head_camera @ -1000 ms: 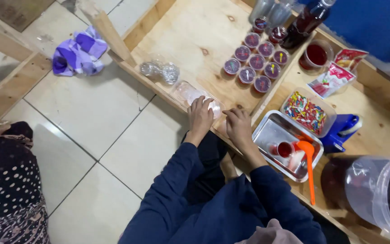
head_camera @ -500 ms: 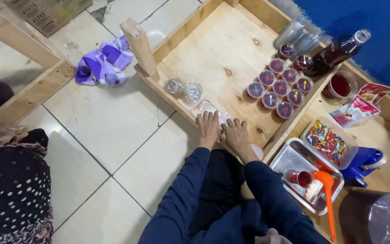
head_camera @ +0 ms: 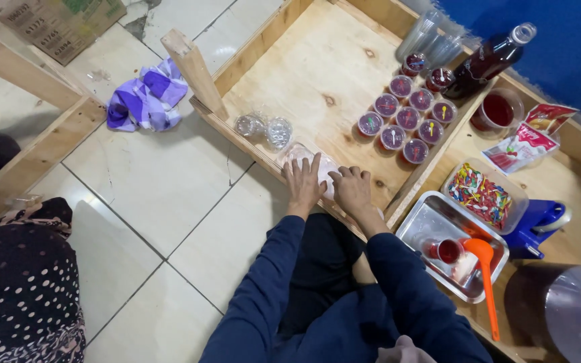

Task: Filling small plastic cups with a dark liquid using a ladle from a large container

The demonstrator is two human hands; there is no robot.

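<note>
left hand [head_camera: 302, 183]: fingers spread flat, pinning a clear plastic packet [head_camera: 312, 161] | right hand [head_camera: 352, 189]: fingers curled on the packet's near edge, steadying it | packet on wooden tray [head_camera: 317, 74] rim | filled cups [head_camera: 408, 117] beyond fingertips

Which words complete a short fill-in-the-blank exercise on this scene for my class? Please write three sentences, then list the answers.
1. Both hands, the left hand and the right hand, rest on a clear plastic bag at the edge of the ____ tray.
2. The long-handled spoon lying in the metal tray is ____ in colour.
3. The crumpled cloth on the tiled floor is white and ____.

Answers: wooden; orange; purple
</note>
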